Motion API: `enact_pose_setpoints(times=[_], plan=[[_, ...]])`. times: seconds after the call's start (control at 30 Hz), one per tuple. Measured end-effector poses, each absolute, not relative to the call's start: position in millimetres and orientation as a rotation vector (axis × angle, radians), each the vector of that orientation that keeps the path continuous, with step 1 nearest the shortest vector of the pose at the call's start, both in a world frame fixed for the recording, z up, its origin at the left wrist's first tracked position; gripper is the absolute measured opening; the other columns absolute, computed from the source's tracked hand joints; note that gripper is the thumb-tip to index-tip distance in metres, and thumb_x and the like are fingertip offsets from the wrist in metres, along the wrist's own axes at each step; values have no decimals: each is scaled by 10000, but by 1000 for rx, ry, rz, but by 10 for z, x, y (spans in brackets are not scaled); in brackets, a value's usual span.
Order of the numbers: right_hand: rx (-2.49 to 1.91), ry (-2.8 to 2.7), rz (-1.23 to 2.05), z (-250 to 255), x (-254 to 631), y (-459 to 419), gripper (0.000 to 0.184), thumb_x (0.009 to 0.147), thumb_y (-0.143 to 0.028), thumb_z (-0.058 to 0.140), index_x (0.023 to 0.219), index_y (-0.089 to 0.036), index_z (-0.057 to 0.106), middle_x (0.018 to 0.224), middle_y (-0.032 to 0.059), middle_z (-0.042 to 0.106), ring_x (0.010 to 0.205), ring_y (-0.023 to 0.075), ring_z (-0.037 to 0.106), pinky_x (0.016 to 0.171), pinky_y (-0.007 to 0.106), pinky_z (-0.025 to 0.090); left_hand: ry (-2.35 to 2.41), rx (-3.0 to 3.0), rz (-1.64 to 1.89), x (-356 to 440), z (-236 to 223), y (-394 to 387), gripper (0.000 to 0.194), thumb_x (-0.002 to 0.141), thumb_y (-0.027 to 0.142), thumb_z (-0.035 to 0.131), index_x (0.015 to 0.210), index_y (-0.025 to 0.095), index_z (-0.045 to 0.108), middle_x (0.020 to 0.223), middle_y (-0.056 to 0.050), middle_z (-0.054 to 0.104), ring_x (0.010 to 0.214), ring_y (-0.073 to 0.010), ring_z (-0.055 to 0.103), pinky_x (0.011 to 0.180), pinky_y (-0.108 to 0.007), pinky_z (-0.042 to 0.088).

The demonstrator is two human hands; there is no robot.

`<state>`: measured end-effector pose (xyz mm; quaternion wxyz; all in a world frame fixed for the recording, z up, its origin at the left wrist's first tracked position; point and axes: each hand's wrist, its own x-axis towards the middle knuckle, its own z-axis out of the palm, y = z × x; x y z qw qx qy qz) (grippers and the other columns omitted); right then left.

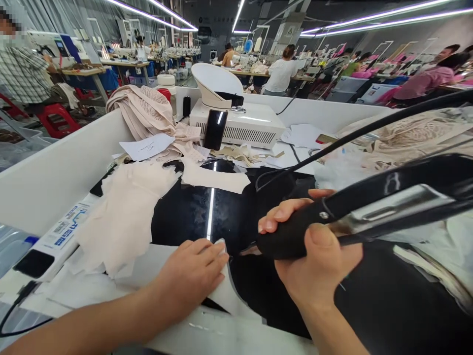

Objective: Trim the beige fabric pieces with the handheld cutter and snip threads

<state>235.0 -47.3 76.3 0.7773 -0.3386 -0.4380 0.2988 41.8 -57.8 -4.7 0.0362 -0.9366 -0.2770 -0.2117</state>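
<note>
My left hand (197,268) lies palm down on a white pattern-like sheet (150,259) near the front edge of the table. Its fingers are stretched out, and something white shows at one fingertip. Wrapped in my right hand (320,261) is a black hand tool (284,236) with a metal lever along its side; it is tilted, and a black cable (332,145) arches over it. The tool's tip points down towards the black tabletop (192,212), close to the sheet's curved edge; a small pale piece beneath it is partly hidden.
Beige cut fabric pieces (123,217) lie piled at left, with one curved piece (216,177) farther back. A phone (215,129) leans against a vented white box (254,125) carrying a white visor (214,86). Bagged fabric (347,162) lies right. People work at machines beyond.
</note>
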Motion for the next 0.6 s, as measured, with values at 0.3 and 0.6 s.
enact_pose_setpoints(times=[0.3, 0.6], plan=[[-809, -912, 598, 763, 2497, -897, 439, 795, -539, 976, 1063, -302, 721, 704, -45, 696, 514, 197, 636, 453, 331, 528, -693, -2813, -864, 335, 103, -506, 235, 1173, 174, 530, 1293, 132, 727, 1326, -104, 795, 1236, -243, 716, 1093, -411, 592], [-757, -954, 659, 686, 2429, -1044, 420, 849, -492, 964, 1126, -304, 711, 725, -44, 709, 546, 176, 657, 483, 292, 577, -262, -2945, -892, 441, 83, -717, 215, 1185, 237, 555, 1185, 138, 746, 1007, -30, 768, 939, -154, 708, 1019, -289, 601]])
